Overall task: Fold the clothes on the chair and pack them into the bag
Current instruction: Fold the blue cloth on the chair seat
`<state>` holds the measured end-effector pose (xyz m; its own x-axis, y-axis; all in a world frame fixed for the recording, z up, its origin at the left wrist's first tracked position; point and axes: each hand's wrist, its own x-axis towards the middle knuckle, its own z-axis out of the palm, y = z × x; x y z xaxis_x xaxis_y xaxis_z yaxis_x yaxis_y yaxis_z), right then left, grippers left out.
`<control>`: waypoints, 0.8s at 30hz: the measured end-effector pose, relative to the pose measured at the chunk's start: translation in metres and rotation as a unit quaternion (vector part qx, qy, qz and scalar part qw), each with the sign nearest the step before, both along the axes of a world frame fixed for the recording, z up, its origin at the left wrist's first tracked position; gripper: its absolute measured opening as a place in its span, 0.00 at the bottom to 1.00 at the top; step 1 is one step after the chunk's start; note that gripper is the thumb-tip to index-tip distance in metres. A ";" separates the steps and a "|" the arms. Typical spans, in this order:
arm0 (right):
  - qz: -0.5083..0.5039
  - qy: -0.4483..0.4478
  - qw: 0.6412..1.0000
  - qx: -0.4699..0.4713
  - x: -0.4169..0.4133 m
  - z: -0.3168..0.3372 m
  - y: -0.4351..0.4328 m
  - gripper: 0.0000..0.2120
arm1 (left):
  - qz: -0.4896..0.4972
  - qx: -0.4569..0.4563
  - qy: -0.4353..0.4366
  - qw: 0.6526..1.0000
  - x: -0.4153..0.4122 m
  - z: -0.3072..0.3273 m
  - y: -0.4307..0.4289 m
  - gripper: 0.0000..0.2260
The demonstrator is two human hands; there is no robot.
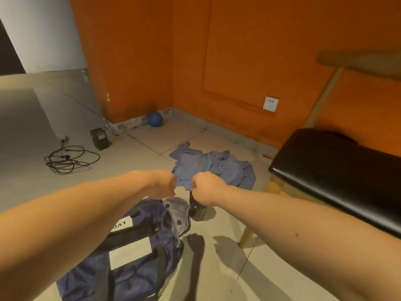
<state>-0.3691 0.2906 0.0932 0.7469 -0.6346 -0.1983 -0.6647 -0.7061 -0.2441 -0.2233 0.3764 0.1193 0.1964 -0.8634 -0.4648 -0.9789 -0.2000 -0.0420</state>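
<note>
Bare forearms filled the lower part of my feed, reaching forward from both bottom corners and meeting near the middle. Beneath the left forearm a dark blue bag point(134, 263) with black straps and pale labels lay slumped on the tiled floor point(141, 157), its mouth turned away from me. The left hand point(161, 184) was balled up at the bag's far edge, fingers curled round the pale grey lining flap. The right hand point(207, 187), just beside it but not touching, had its fingers curled round a dark, glossy part of the bag's rim that hung down to the floor. I saw only the backs of both fists, so the fingertips stayed hidden.

Just beyond the hands, the clothes point(217, 166), a crumpled heap of blue-grey fabric, lay unfolded on the floor. To the right stood the chair point(336, 166), with a black padded seat and light wooden legs.

Farther back, a blue ball point(155, 119) sat in the corner of the orange wall point(238, 51). A small black box point(100, 139) and a loose coil of black cable point(69, 159) lay at the left. A white wall socket point(270, 104) was set low on the wall.
</note>
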 end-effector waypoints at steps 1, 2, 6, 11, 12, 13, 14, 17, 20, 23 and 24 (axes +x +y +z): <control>-0.011 -0.004 1.000 -0.005 -0.010 0.008 -0.001 0.10 | 0.001 -0.017 0.012 1.000 -0.014 0.008 -0.002 0.15; -0.022 -0.012 1.000 -0.010 -0.018 0.014 -0.003 0.13 | 0.003 -0.035 0.021 0.999 -0.027 0.015 -0.004 0.13; -0.058 -0.021 0.998 -0.030 -0.041 0.030 -0.022 0.18 | 0.035 -0.070 0.040 0.996 -0.054 0.022 -0.010 0.13; -0.111 -0.032 0.993 -0.023 -0.039 0.039 -0.053 0.11 | 0.088 -0.143 0.050 0.984 -0.029 0.003 -0.018 0.09; -0.114 -0.031 0.993 -0.024 -0.035 0.037 -0.061 0.11 | 0.097 -0.155 0.055 0.982 -0.022 -0.001 -0.019 0.09; -0.117 -0.032 0.992 -0.026 -0.028 0.034 -0.069 0.11 | 0.108 -0.165 0.064 0.978 -0.015 -0.003 -0.020 0.10; -0.121 -0.040 0.992 -0.022 -0.020 0.028 -0.077 0.11 | 0.120 -0.172 0.075 0.975 -0.007 -0.007 -0.024 0.10; -0.119 -0.070 0.990 -0.019 0.007 0.002 -0.105 0.11 | 0.153 -0.176 0.100 0.967 0.017 -0.024 -0.051 0.06; -0.115 -0.075 0.990 -0.022 0.041 -0.038 -0.142 0.09 | 0.183 -0.193 0.102 0.959 0.042 -0.058 -0.096 0.09; -0.113 -0.079 0.990 -0.013 0.080 -0.084 -0.187 0.18 | 0.221 -0.204 0.114 0.947 0.071 -0.103 -0.148 0.10; -0.111 -0.080 0.991 -0.004 0.092 -0.099 -0.202 0.19 | 0.226 -0.206 0.124 0.944 0.079 -0.117 -0.164 0.08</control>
<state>-0.2767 0.0885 -0.0056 0.6096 -0.7883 -0.0837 -0.7578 -0.5485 -0.3535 -0.1447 0.2120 0.0019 0.5177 -0.8348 -0.1871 -0.7592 -0.5492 0.3494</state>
